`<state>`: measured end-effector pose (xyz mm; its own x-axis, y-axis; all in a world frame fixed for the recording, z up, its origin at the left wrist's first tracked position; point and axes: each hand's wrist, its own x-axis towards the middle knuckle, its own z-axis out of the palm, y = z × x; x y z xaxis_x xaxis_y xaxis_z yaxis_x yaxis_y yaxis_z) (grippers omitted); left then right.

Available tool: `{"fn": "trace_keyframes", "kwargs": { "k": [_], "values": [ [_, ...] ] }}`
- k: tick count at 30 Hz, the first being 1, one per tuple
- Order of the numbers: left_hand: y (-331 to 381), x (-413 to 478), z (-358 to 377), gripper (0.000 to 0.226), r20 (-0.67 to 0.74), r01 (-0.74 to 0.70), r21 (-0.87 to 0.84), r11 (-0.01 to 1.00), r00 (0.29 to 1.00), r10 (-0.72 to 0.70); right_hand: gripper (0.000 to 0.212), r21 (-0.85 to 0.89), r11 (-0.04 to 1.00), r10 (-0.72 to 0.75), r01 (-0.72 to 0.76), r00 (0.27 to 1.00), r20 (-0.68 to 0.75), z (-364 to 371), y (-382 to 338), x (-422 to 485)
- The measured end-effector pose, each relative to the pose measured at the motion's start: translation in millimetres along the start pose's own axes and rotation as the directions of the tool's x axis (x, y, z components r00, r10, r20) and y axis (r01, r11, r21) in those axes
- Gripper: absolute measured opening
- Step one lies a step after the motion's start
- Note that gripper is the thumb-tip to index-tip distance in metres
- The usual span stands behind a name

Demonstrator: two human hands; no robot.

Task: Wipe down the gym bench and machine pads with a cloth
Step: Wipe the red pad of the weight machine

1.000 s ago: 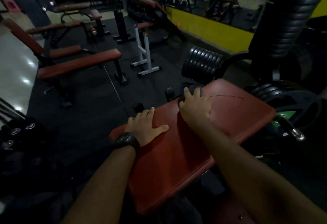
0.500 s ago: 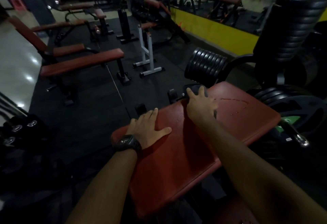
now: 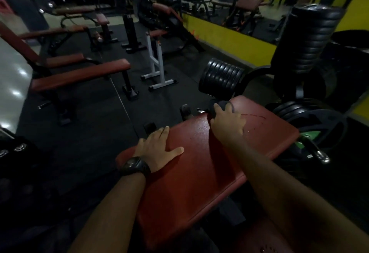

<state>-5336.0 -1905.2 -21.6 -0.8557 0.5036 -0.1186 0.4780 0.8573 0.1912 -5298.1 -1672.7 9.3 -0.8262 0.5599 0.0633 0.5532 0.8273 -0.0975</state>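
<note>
1. My right hand (image 3: 227, 122) sits at the far edge of the red padded surface (image 3: 199, 192), centre of the frame, fingers curled round the dark cloth (image 3: 220, 105). The cloth is bunched right at the edge, so one push too far could carry it off the rim and onto the floor.
2. A wet streak (image 3: 253, 115) and a few droplets lie just right of that hand. If I stay on the left half, that patch gets skipped. If I lean on it, the hand may slide.
3. My left hand (image 3: 157, 148) lies flat with the fingers together and the thumb spread, bracing near the pad's left edge. The part under the palm stays unwiped until I shift it, and the wristwatch (image 3: 134, 167) could scuff the vinyl.
4. A barbell end (image 3: 319, 154) and weight plates (image 3: 219, 76) sit close to the right and far sides. A wide sweep could knock my knuckles on them.
5. The light is dim, so I may misjudge what is already clean.
6. Count: two hands, one cloth, one wristwatch, and one pad under my hands.
7. At least three more red benches (image 3: 79, 76) show at the left and upper left, plus one white stand (image 3: 157, 66). The plates are too dark to count.
</note>
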Motion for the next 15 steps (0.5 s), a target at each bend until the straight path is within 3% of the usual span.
{"fn": "trace_keyframes", "kwargs": {
  "k": [2,6,8,10,15],
  "values": [
    [1,1,-1,0.098,0.002,0.003,-0.006,1.000,1.000,-0.003,0.058,0.005,1.000,-0.002,0.002,1.000,-0.002,-1,-10,-27],
    [11,11,-3,0.090,0.010,-0.040,0.010,0.999,0.999,0.039,0.057,-0.093,0.946,-0.319,0.312,0.945,-0.077,9,-26,-69],
    [23,18,-4,0.089,0.019,-0.051,0.006,0.999,0.999,0.051,0.058,-0.100,0.920,-0.385,0.378,0.922,-0.052,5,-17,-55],
    [33,22,-3,0.091,0.020,-0.041,-0.002,0.999,0.999,0.041,0.059,-0.102,0.943,-0.320,0.317,0.947,-0.021,0,0,-31],
    [31,24,-2,0.094,0.045,-0.074,-0.020,0.997,0.996,0.075,0.060,-0.035,0.999,0.006,-0.008,0.999,-0.050,3,12,-26]
  ]
}}
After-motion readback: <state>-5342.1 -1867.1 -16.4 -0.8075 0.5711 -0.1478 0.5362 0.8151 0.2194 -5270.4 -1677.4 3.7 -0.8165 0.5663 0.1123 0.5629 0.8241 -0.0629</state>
